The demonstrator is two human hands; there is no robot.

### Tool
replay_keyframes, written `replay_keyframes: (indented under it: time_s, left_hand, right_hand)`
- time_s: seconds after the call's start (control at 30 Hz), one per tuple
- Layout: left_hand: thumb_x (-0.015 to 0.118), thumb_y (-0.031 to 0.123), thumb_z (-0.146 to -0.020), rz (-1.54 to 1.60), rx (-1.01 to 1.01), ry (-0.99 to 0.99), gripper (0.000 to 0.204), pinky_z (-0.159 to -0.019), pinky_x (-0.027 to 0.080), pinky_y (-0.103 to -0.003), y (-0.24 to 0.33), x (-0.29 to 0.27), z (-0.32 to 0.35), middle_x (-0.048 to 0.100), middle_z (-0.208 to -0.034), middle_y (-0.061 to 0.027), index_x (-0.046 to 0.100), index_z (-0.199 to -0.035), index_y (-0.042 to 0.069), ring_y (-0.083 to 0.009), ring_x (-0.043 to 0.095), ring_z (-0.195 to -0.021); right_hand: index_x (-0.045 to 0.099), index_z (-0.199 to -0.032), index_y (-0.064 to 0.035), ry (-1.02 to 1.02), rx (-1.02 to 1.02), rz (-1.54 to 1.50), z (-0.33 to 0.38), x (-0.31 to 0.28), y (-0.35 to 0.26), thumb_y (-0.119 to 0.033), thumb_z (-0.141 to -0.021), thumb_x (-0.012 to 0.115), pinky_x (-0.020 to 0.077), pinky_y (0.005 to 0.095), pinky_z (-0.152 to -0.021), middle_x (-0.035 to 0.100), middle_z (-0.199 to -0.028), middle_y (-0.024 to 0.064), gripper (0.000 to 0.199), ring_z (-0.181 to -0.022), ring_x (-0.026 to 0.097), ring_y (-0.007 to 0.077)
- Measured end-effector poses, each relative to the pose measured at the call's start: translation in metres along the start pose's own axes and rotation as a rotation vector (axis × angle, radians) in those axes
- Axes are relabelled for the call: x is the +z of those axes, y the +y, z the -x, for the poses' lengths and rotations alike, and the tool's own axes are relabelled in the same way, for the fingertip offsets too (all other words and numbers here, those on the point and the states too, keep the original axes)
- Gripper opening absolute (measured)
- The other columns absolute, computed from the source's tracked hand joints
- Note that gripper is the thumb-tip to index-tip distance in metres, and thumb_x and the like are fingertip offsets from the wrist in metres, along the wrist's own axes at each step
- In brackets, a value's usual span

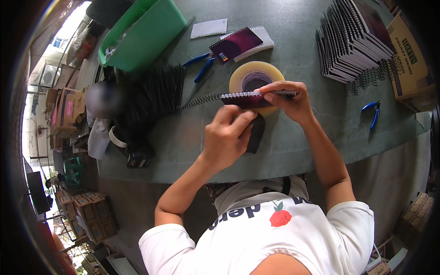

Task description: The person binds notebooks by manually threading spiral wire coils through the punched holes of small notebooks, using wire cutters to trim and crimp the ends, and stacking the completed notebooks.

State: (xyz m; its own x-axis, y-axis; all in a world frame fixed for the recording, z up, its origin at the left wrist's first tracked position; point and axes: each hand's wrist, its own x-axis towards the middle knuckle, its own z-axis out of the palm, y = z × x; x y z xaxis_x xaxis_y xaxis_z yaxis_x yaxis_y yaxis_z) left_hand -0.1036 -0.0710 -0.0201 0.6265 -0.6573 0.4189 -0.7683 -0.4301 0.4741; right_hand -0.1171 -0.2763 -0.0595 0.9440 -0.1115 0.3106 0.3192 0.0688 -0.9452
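Above the table, a small dark-covered notebook (243, 100) is held with its punched edge facing up. A black spiral coil (201, 99) runs through part of that edge and sticks out to the left. My right hand (292, 98) pinches the notebook's right end, thumb against the dark cover. My left hand (229, 133) has its fingers curled against the notebook's lower left part. Behind the notebook lies a wide roll of yellowish tape (237, 75). A dark flat piece (256, 133) shows beside the left hand.
Black coils (167, 89) lie in a pile at left, near a green bin (153, 34). Blue-handled pliers (200, 64) rest by loose covers (236, 44) and pages; blue cutters (373, 113) lie at right. Stacked spiral notebooks (350, 46) stand beside a cardboard box (410, 64).
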Motion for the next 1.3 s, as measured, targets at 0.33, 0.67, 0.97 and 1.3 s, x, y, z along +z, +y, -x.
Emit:
replay_keyframes:
  time_s: [0.33, 0.67, 0.97, 1.3]
  left_hand:
    - [0.071, 0.000, -0.071, -0.057, 0.074, 0.327, 0.028, -0.061, 0.052, -0.029, 0.000, -0.021, -0.033, 0.058, -0.094, -0.0085, 0.065, -0.098, 0.004, -0.0194, 0.060, -0.081]
    - [0.075, 0.004, -0.068, 0.130, 0.020, 0.101, 0.026, -0.067, 0.047, -0.032, 0.005, 0.000, -0.013, 0.057, -0.089, -0.0079, 0.060, -0.089, 0.006, -0.0236, 0.057, -0.079]
    - [0.063, 0.003, -0.079, 1.454, 0.697, 0.096, 0.031, -0.062, 0.040, -0.034, 0.099, -0.068, -0.014, 0.055, -0.094, -0.0129, 0.058, -0.104, 0.020, -0.0237, 0.054, -0.076]
    - [0.068, 0.001, -0.070, -0.219, 0.335, 0.105, 0.032, -0.073, 0.047, -0.041, 0.003, -0.025, -0.057, 0.061, -0.090, -0.0120, 0.059, -0.101, 0.004, -0.0317, 0.060, -0.085]
  right_hand:
    - [0.070, -0.096, -0.0038, -0.018, -0.064, 0.019, 0.002, -0.003, 0.002, -0.001, -0.081, 0.066, 0.0495, 0.0221, -0.078, 0.069, -0.089, 0.0027, 0.016, -0.084, 0.062, 0.0081]
    - [0.069, -0.096, -0.0033, -0.033, -0.104, 0.113, -0.001, -0.003, -0.007, -0.001, -0.078, 0.067, 0.0510, 0.0261, -0.079, 0.069, -0.093, 0.0061, 0.017, -0.086, 0.064, 0.0127]
    - [0.067, -0.100, -0.0089, 0.123, -0.254, 1.061, 0.012, 0.022, -0.049, 0.002, -0.076, 0.064, 0.0508, 0.0321, -0.074, 0.067, -0.091, 0.0076, 0.027, -0.085, 0.061, 0.0242]
    - [0.064, -0.096, -0.0126, 0.189, -0.282, 1.030, 0.014, 0.035, -0.044, -0.007, -0.073, 0.067, 0.0444, 0.0378, -0.081, 0.064, -0.087, 0.0029, 0.024, -0.091, 0.055, 0.0261]
